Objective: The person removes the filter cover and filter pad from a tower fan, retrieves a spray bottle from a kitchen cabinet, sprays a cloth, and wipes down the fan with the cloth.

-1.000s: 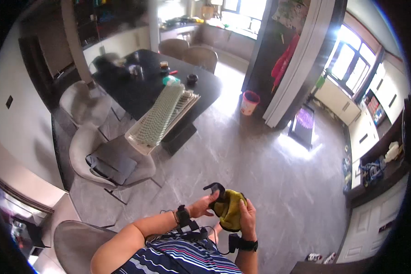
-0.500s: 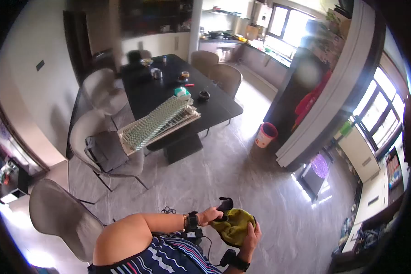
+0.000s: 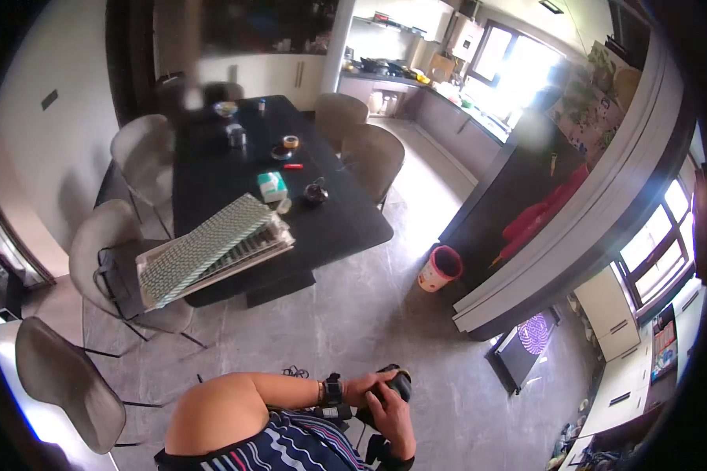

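A single camera sits on the person's head, looking forward and steeply down past the body. Its lens is very wide: darkness rounds off the corners, and the pale upright trim (image 3: 569,243) on the right bows. Closest are the striped shirt (image 3: 314,443) and, near and slightly right of centre, the left hand (image 3: 361,387) and right hand (image 3: 394,420), seen from above. The black table (image 3: 338,228) lies at middle distance to the left, viewed obliquely; the view reaches a bright window (image 3: 518,59) on the far side, right of centre.
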Tool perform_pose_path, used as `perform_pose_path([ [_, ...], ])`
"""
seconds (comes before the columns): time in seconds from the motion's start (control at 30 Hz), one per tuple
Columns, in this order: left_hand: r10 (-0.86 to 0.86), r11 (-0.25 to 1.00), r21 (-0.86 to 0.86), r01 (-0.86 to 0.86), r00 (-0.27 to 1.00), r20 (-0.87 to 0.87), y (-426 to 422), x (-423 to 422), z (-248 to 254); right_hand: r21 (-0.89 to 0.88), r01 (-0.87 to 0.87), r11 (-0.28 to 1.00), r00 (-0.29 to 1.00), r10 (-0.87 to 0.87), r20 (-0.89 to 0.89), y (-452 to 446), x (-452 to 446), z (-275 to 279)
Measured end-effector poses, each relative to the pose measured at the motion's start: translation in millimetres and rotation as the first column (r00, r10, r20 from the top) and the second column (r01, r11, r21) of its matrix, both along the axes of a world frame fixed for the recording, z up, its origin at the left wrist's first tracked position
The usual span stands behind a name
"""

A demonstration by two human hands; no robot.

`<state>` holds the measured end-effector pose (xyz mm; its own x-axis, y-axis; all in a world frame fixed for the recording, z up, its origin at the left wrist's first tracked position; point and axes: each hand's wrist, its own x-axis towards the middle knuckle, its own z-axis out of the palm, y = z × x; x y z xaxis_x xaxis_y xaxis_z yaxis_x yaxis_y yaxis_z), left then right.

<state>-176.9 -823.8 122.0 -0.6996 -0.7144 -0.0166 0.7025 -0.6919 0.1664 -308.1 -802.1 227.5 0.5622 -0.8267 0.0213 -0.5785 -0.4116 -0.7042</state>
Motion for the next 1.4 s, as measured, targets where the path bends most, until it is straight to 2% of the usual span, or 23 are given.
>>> perform_pose_path([
  [0.03, -0.007, 1.000, 0.008, 0.007, 1.000, -0.006, -22.5, 7.2, -1.0, 0.174, -0.076, 0.982, 0.995, 0.062, 0.083, -19.3, 3.3, 12.7],
  [0.07, 0.056, 0.993, 0.097, -0.065, 0.994, 0.089, -42.7, 13.4, -3.4, 0.336, -0.161, 0.928, 0.979, 0.106, 0.177, -38.3, 4.0, 20.3],
  [0.1, 0.110, 0.973, 0.179, -0.145, 0.976, 0.190, -62.6, 20.5, -4.2, 0.471, -0.125, 0.873, 0.959, -0.014, 0.282, -62.6, -3.1, 2.0],
  [0.13, 0.114, 0.975, 0.178, -0.136, 0.986, 0.125, -80.8, 34.8, -1.8, 0.415, -0.134, 0.900, 0.959, 0.011, 0.284, -89.7, -13.7, -12.9],
  [0.2, 0.195, 0.927, 0.273, -0.258, 0.952, 0.237, -108.3, 56.3, 22.5, 0.565, 0.021, 0.825, 0.883, -0.280, 0.377, -130.7, -28.9, -24.0],
  [0.23, 0.178, 0.920, 0.304, -0.247, 0.955, 0.239, -120.2, 65.0, 23.8, 0.586, 0.097, 0.804, 0.858, -0.366, 0.360, -150.9, -40.5, -32.8],
  [0.3, 0.280, 0.905, 0.247, -0.347, 0.922, 0.268, -147.4, 79.9, 18.5, 0.616, 0.182, 0.766, 0.820, -0.464, 0.335, -189.5, -65.1, -61.2],
  [0.37, 0.293, 0.899, 0.254, -0.356, 0.922, 0.254, -170.6, 84.0, 2.6, 0.697, 0.388, 0.603, 0.679, -0.698, 0.226, -215.4, -96.6, -103.5],
  [0.4, 0.320, 0.891, 0.254, -0.376, 0.918, 0.234, -181.4, 83.4, -5.6, 0.702, 0.396, 0.592, 0.672, -0.708, 0.217, -226.1, -111.9, -121.9],
  [0.47, 0.290, 0.890, 0.271, -0.367, 0.914, 0.285, -208.3, 80.9, -15.8, 0.749, 0.464, 0.474, 0.633, -0.768, 0.094, -248.1, -136.6, -151.8],
  [0.53, 0.318, 0.869, 0.269, -0.415, 0.885, 0.340, -243.7, 74.5, -24.5, 0.764, 0.482, 0.429, 0.626, -0.779, 0.042, -285.7, -149.7, -166.2],
  [0.63, 0.329, 0.843, 0.284, -0.457, 0.855, 0.401, -308.4, 69.3, -31.4, 0.780, 0.455, 0.430, 0.614, -0.786, 0.075, -361.2, -154.4, -179.1],
  [0.67, 0.356, 0.827, 0.267, -0.495, 0.828, 0.434, -329.9, 67.9, -31.4, 0.766, 0.454, 0.454, 0.639, -0.766, 0.075, -392.8, -150.1, -178.8],
  [0.7, 0.332, 0.817, 0.336, -0.468, 0.859, 0.390, -350.6, 71.8, -42.0, 0.754, 0.451, 0.478, 0.666, -0.743, 0.073, -425.2, -145.7, -175.7],
  [0.73, 0.332, 0.809, 0.350, -0.472, 0.858, 0.392, -369.1, 72.5, -34.4, 0.709, 0.438, 0.553, 0.720, -0.688, 0.092, -459.4, -141.5, -173.7],
  [0.8, 0.452, 0.733, 0.237, -0.638, 0.717, 0.531, -413.4, 82.3, -11.4, 0.636, 0.391, 0.666, 0.795, -0.592, 0.132, -529.5, -122.6, -158.7],
  [0.93, 0.620, 0.647, 0.154, -0.747, 0.633, 0.464, -472.6, 112.4, 11.7, 0.534, 0.288, 0.795, 0.877, -0.443, 0.187, -647.4, -77.8, -143.2],
  [1.0, 0.636, 0.582, 0.178, -0.794, 0.580, 0.510, -494.0, 127.1, 9.5, 0.534, 0.146, 0.833, 0.895, -0.341, 0.288, -692.9, -50.3, -138.0],
  [1.03, 0.631, 0.586, 0.150, -0.797, 0.565, 0.532, -504.4, 135.0, 5.7, 0.535, 0.138, 0.833, 0.897, -0.334, 0.289, -712.2, -34.4, -133.5],
  [1.1, 0.615, 0.556, 0.146, -0.818, 0.524, 0.590, -529.5, 149.4, -0.3, 0.694, 0.013, 0.720, 0.861, -0.361, 0.359, -743.3, -3.3, -125.6],
  [1.17, 0.605, 0.555, 0.148, -0.818, 0.520, 0.603, -562.0, 166.6, -7.4, 0.677, -0.006, 0.736, 0.874, -0.324, 0.361, -773.1, 22.2, -127.3],
  [1.27, 0.647, 0.562, 0.197, -0.803, 0.575, 0.500, -626.9, 195.8, -22.5, 0.647, -0.017, 0.762, 0.900, -0.270, 0.342, -831.3, 53.3, -141.4],
  [1.4, 0.709, 0.518, 0.156, -0.841, 0.524, 0.472, -731.6, 233.2, -24.6, 0.749, 0.001, 0.662, 0.883, -0.353, 0.311, -912.1, 77.1, -154.8],
])
